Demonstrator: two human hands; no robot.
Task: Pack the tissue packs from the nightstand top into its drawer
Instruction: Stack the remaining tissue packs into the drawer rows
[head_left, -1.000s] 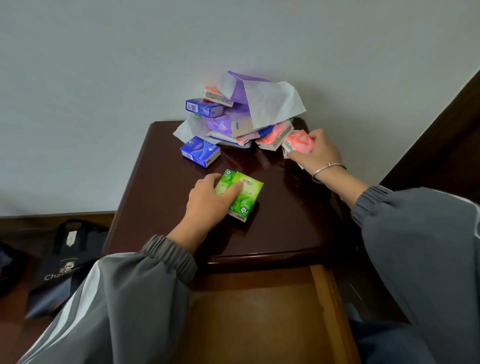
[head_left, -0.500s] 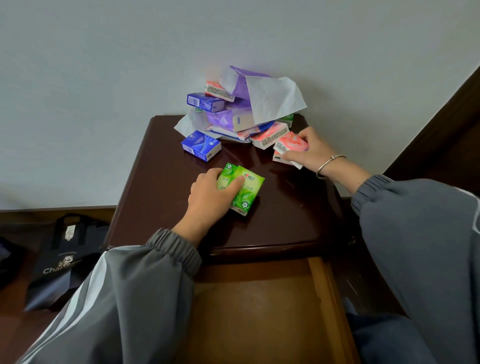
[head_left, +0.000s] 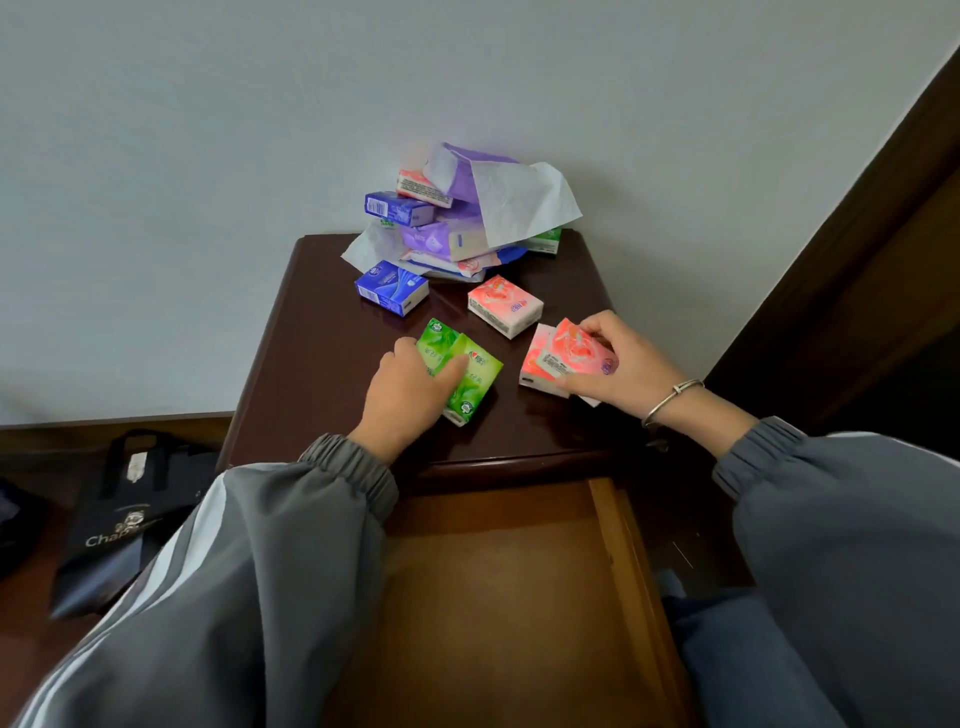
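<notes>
My left hand (head_left: 402, 397) rests on the dark nightstand top (head_left: 317, 364), fingers and thumb closed around two green tissue packs (head_left: 470, 376). My right hand (head_left: 621, 366) grips a pink tissue pack (head_left: 574, 351) lying over a second pink pack (head_left: 535, 366). Another pink pack (head_left: 505, 305) and a blue pack (head_left: 390, 288) lie loose on the top. A heap of blue, purple, pink and green packs with loose white wrapping (head_left: 467, 218) stands against the wall. The drawer (head_left: 493, 597) is pulled out below; no packs show in the part I can see.
The drawer's right wooden side rail (head_left: 631, 571) runs toward me. A black tote bag (head_left: 132, 519) sits on the floor left of the nightstand. A dark wooden frame (head_left: 857, 234) rises at the right. My grey sleeves cover part of the drawer.
My right hand has drawn pink packs from the heap toward the front right of the top. One pink pack now lies loose beside the heap. My left hand stays on the green packs.
</notes>
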